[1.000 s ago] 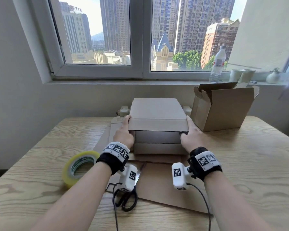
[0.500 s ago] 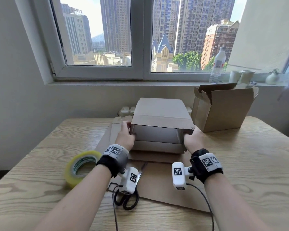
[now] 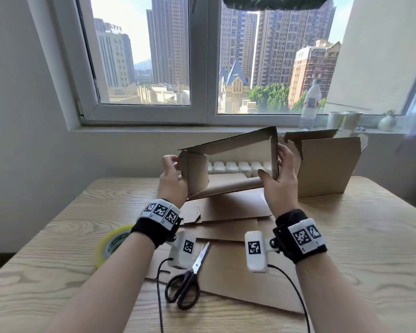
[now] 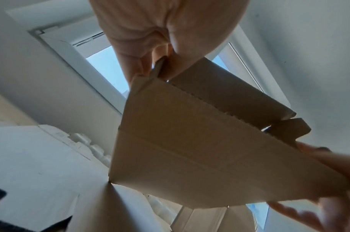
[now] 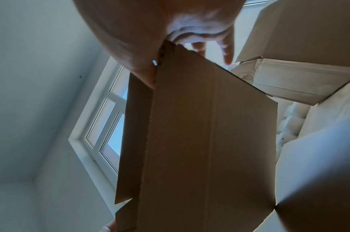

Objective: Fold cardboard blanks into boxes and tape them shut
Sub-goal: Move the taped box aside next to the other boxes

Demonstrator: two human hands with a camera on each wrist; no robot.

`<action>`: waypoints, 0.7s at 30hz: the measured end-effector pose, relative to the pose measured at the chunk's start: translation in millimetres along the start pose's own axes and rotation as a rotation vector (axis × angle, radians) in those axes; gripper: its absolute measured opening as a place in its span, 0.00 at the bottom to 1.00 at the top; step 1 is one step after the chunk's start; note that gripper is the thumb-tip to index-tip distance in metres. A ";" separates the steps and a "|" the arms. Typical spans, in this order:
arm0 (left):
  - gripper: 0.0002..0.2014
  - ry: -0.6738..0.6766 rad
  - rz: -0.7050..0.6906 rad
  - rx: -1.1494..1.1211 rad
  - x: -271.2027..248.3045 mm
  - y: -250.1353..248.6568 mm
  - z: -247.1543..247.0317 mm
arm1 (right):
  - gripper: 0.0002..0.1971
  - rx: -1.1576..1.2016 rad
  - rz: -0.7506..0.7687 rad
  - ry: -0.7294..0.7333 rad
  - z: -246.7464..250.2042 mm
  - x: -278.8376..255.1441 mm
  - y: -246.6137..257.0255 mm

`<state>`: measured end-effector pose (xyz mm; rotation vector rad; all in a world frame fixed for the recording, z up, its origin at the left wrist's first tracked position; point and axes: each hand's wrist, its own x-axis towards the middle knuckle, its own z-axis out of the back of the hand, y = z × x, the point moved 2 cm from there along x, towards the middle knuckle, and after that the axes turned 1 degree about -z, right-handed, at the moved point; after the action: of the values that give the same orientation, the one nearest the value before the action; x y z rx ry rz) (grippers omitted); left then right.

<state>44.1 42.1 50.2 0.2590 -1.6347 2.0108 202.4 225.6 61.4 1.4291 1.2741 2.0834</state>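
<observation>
Both hands hold a brown cardboard blank point(image 3: 228, 146) above the table, opened into a hollow rectangular tube that I see through. My left hand point(image 3: 172, 175) grips its left wall, thumb inside and fingers outside. My right hand point(image 3: 280, 174) pinches the right wall the same way. The left wrist view shows the blank point(image 4: 189, 149) from below under my left hand point(image 4: 160, 55). In the right wrist view my right hand point(image 5: 160, 51) clamps the blank's point(image 5: 205, 141) edge. A roll of yellow tape point(image 3: 113, 241) lies at the table's left.
Flat cardboard blanks point(image 3: 233, 212) lie stacked on the wooden table point(image 3: 360, 248) under my hands. Black-handled scissors point(image 3: 187, 282) rest on them near my left wrist. An open box point(image 3: 327, 164) stands at the back right. A bottle point(image 3: 310, 104) and cups sit on the windowsill.
The blank was lying flat on the stack under both hands; both hands have lifted it off the table and spread it into an open tube.
</observation>
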 end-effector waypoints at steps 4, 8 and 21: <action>0.13 -0.141 0.029 -0.063 0.8 -3.8 13.2 | 0.26 0.022 0.004 0.052 0.3 -6.6 10.8; 0.13 -0.209 -0.037 -0.160 6.1 -23.8 25.7 | 0.32 0.066 0.039 0.099 1.7 -6.8 30.4; 0.12 -0.147 -0.011 -0.078 20.3 -69.9 46.4 | 0.32 -0.049 0.036 0.041 -5.1 1.7 56.5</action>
<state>54.4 12.4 130.6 0.3947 -1.7931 1.9550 209.6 192.8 107.2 1.4047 1.2130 2.1627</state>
